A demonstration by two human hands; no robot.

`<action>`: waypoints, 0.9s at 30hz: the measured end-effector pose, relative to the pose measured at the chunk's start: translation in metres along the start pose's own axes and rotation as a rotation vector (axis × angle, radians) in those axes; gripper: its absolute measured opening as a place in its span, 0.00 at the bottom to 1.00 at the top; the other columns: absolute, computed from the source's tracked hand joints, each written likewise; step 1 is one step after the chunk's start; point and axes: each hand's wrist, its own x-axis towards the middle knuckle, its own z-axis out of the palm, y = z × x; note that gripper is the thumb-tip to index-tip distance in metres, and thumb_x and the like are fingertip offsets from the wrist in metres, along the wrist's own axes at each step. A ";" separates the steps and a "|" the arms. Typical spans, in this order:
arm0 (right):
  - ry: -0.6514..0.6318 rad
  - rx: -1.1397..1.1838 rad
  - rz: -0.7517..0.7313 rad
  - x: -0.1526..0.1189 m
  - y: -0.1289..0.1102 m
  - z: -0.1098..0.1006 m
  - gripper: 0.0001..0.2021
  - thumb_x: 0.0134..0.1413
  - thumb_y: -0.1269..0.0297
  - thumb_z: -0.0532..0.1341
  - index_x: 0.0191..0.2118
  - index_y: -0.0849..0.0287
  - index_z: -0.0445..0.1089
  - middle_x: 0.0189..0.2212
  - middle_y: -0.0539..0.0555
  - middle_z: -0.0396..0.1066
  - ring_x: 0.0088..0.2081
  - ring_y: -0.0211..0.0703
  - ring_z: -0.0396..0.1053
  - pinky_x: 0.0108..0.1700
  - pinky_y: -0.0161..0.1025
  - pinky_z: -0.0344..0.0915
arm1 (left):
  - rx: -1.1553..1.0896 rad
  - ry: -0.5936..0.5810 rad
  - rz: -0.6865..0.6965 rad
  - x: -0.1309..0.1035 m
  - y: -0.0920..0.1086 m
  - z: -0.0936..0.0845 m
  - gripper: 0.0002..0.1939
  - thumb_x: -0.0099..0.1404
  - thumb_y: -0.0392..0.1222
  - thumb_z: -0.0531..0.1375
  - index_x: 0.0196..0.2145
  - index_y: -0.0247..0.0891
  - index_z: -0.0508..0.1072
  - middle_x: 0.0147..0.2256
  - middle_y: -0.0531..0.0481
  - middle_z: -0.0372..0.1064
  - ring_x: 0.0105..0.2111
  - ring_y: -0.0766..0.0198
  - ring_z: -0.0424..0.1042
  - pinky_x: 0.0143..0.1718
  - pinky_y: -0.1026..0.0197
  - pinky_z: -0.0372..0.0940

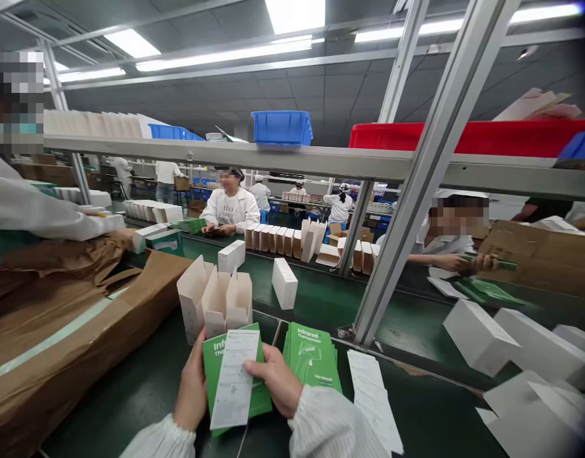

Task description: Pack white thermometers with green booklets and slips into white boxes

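A green booklet [265, 399] printed "Infrared Thermometer" is held between my two hands, with a narrow white printed leaflet [233, 381] lying over its front. My left hand [191, 388] grips the booklet's left edge. The thumb of my right hand [278, 378] presses on the leaflet's right edge, its other fingers behind the booklet. Just right of my right hand lies a stack of green booklets [314, 356]. Farther right is a spread pile of white leaflets [376, 401]. Open white boxes [216, 296] stand upright just beyond my hands.
A brown paper-lined carton [144, 312] fills the left side. Closed white boxes [285, 284] sit on the green belt [321, 299]. A metal post [430, 159] rises at right beside more white boxes [481, 337]. People in white work around the line.
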 end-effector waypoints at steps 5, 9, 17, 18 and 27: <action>0.059 0.063 -0.005 -0.002 0.011 0.003 0.17 0.36 0.70 0.63 0.38 0.65 0.70 0.33 0.57 0.74 0.34 0.46 0.70 0.42 0.44 0.62 | 0.120 0.113 -0.089 -0.008 0.006 -0.006 0.33 0.51 0.41 0.55 0.55 0.31 0.56 0.50 0.35 0.55 0.49 0.45 0.59 0.46 0.45 0.59; 0.119 0.099 -0.025 0.003 0.017 0.005 0.16 0.36 0.72 0.60 0.38 0.66 0.70 0.33 0.57 0.74 0.34 0.46 0.70 0.41 0.43 0.62 | 0.071 0.097 -0.135 -0.004 0.008 -0.006 0.30 0.53 0.42 0.53 0.55 0.35 0.56 0.48 0.39 0.58 0.41 0.52 0.66 0.35 0.53 0.66; 0.162 0.195 -0.039 0.020 0.034 0.011 0.17 0.37 0.74 0.58 0.39 0.66 0.70 0.33 0.57 0.74 0.34 0.45 0.70 0.39 0.42 0.63 | -0.107 0.119 -0.190 0.003 -0.011 -0.006 0.27 0.53 0.46 0.56 0.50 0.36 0.61 0.47 0.40 0.62 0.44 0.52 0.66 0.42 0.52 0.65; 0.162 0.215 -0.038 0.022 0.035 0.012 0.17 0.36 0.74 0.58 0.39 0.66 0.70 0.32 0.57 0.74 0.33 0.45 0.70 0.39 0.42 0.63 | -0.132 0.129 -0.201 0.003 -0.014 -0.006 0.27 0.53 0.47 0.56 0.49 0.36 0.61 0.47 0.40 0.62 0.44 0.51 0.66 0.42 0.52 0.64; 0.216 0.322 -0.025 0.025 0.029 0.023 0.17 0.32 0.74 0.60 0.37 0.65 0.71 0.29 0.56 0.75 0.32 0.46 0.71 0.37 0.42 0.64 | -0.279 0.183 -0.307 0.004 -0.022 -0.008 0.34 0.44 0.50 0.62 0.49 0.37 0.62 0.48 0.39 0.62 0.45 0.48 0.65 0.41 0.49 0.64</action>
